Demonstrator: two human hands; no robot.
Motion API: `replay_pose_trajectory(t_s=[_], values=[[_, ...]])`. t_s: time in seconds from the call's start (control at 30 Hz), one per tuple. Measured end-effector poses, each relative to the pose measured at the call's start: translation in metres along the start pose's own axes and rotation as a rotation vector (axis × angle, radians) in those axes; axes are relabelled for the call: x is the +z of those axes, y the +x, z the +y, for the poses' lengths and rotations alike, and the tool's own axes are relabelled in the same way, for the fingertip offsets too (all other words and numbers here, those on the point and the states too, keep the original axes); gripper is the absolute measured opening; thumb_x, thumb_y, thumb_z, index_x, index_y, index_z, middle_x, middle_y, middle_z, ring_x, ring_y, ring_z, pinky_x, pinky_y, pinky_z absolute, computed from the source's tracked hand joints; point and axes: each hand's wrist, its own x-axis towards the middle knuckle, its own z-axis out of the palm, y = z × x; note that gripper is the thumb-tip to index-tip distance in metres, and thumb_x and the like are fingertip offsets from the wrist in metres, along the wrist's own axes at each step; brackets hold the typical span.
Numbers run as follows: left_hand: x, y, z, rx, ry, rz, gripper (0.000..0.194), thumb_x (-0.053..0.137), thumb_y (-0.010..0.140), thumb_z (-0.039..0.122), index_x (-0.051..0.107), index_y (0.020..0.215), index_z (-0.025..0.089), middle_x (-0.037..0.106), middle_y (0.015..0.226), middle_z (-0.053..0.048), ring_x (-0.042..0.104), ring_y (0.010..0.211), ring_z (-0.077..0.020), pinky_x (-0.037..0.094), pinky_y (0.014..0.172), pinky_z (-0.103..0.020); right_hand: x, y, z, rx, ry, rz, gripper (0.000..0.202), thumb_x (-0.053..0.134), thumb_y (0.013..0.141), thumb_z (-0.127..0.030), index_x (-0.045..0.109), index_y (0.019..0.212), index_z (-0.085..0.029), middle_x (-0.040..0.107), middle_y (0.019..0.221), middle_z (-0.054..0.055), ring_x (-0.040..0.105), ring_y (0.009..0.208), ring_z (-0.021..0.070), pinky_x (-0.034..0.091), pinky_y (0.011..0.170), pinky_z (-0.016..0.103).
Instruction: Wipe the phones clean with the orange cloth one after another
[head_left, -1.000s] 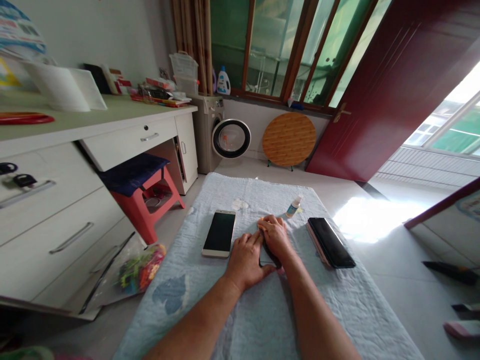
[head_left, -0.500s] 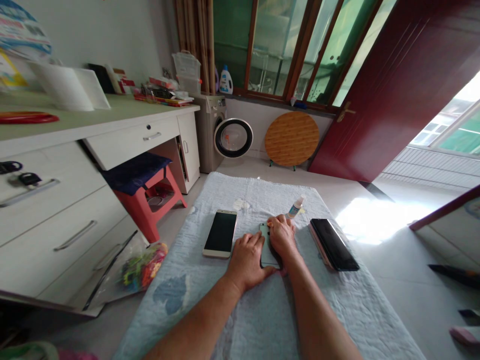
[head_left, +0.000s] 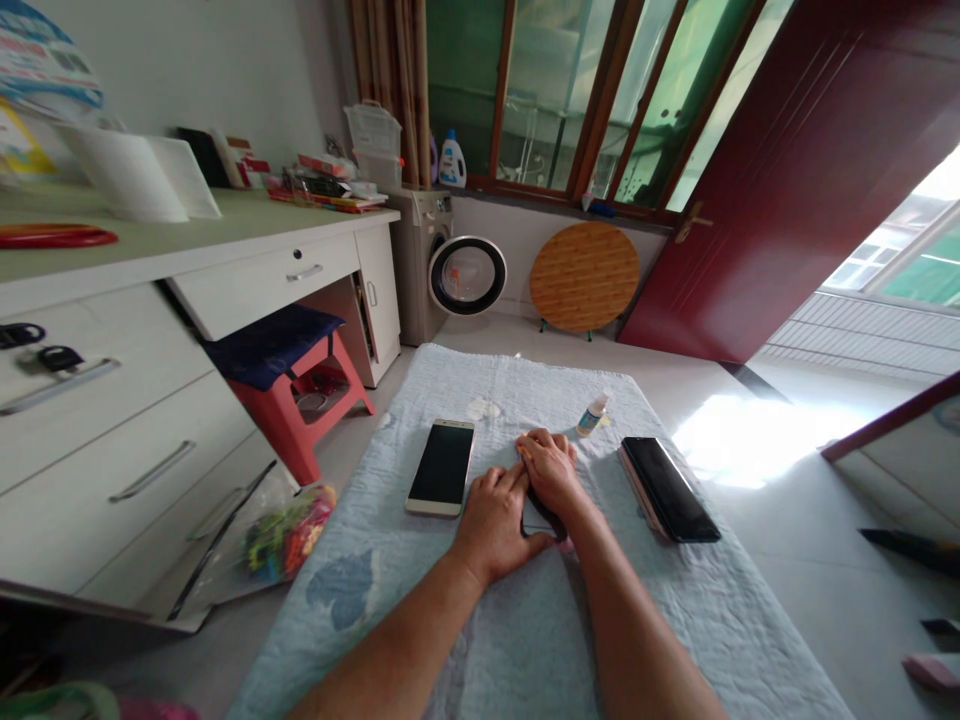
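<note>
A small phone (head_left: 538, 519) lies on the cloth-covered table (head_left: 525, 630), mostly hidden under both hands. My left hand (head_left: 493, 518) grips its left edge, thumb along the near end and fingertips at the side. Across its far end rests my right hand (head_left: 550, 465), fingers bent around something orange that is mostly hidden. A gold-framed phone (head_left: 442, 468) with a dark screen lies to the left. On the right sits a black phone (head_left: 670, 490) on top of something pinkish. A small spray bottle (head_left: 592, 414) stands beyond my right hand.
A red stool (head_left: 289, 400) with a dark blue cover stands left of the table, near a plastic bag (head_left: 277, 535) of colourful items. White drawers (head_left: 127, 420) line the left side. Behind are an open washing machine (head_left: 420, 260) and a round wooden board (head_left: 585, 277).
My right hand has moved left across the phone's far end and now covers it, close to my left fingertips. My left hand has stayed in place.
</note>
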Motion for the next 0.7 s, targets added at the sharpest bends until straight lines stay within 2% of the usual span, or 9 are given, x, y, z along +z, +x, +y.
replay_pose_trajectory(t_s=[0.2,0.4,0.53,0.7], values=[[0.0,-0.001,0.0,-0.008,0.013,-0.001,0.084,0.074,0.066,0.058,0.045,0.137,0.023,0.054,0.137,-0.006,0.048,0.118,-0.0295,0.038,0.103,-0.041,0.004,0.002,0.002,0.025,-0.007,0.038,0.029,0.039,0.098,-0.031,0.068,0.102,-0.029,0.062,0.109,0.003,0.045,0.097,0.0204,0.026,0.085,0.035],[0.005,-0.001,-0.002,-0.02,0.016,0.029,0.083,0.072,0.064,0.067,0.053,0.129,0.019,0.057,0.133,-0.009,0.049,0.117,-0.0311,0.04,0.102,-0.043,0.004,0.0,0.015,0.114,-0.018,0.073,0.03,0.039,0.096,-0.026,0.069,0.099,-0.026,0.063,0.103,0.005,0.045,0.097,0.0217,0.025,0.083,0.035],[0.006,-0.001,-0.002,-0.015,0.012,0.049,0.081,0.072,0.064,0.065,0.054,0.128,0.018,0.058,0.131,-0.009,0.049,0.116,-0.0301,0.041,0.101,-0.042,0.002,-0.002,0.026,0.186,-0.017,0.093,0.029,0.04,0.093,-0.022,0.069,0.097,-0.025,0.062,0.102,0.006,0.045,0.098,0.0218,0.025,0.083,0.035],[0.002,-0.001,0.001,-0.022,0.017,0.02,0.077,0.072,0.065,0.065,0.054,0.126,0.021,0.058,0.131,-0.008,0.049,0.116,-0.0301,0.041,0.1,-0.042,-0.003,-0.006,0.03,0.275,-0.073,0.102,0.028,0.042,0.092,-0.023,0.07,0.096,-0.025,0.061,0.101,0.006,0.046,0.096,0.0225,0.027,0.079,0.035]])
